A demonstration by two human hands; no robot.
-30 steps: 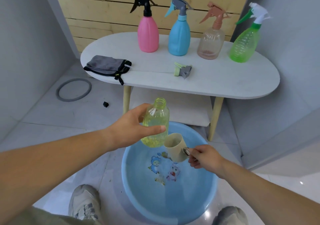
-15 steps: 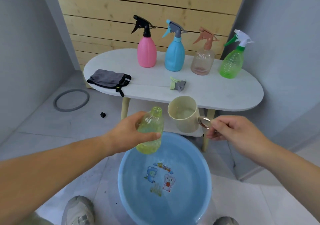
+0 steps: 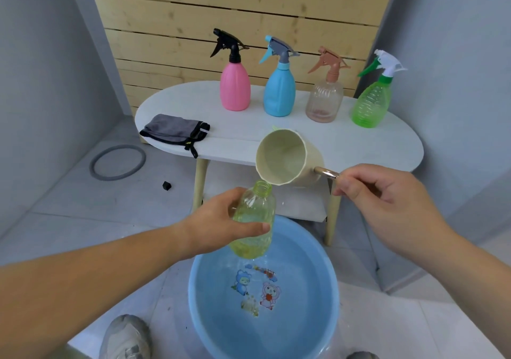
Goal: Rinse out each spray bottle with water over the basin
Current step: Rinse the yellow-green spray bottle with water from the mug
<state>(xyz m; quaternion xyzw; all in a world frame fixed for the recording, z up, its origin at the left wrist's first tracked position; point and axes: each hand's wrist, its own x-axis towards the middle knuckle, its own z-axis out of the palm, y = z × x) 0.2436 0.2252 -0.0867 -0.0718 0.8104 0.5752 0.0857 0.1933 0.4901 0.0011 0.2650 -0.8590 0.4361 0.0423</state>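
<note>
Now our left hand (image 3: 221, 226) wraps around the uncapped, clear yellow-green plastic spray bottle (image 3: 255, 220), held above the round blue plastic basin (image 3: 312, 289). Our right hand (image 3: 387, 195) pinches the metal handle of the cream plastic cup (image 3: 287, 159), whose lip is tipped at the bottle's open neck. A second ago the cup was down in the basin; it has since risen and tilted, so we judge the filling pour is starting. A pink capped spray bottle (image 3: 235, 87) and three more wait on the white oval table (image 3: 359, 148).
</note>
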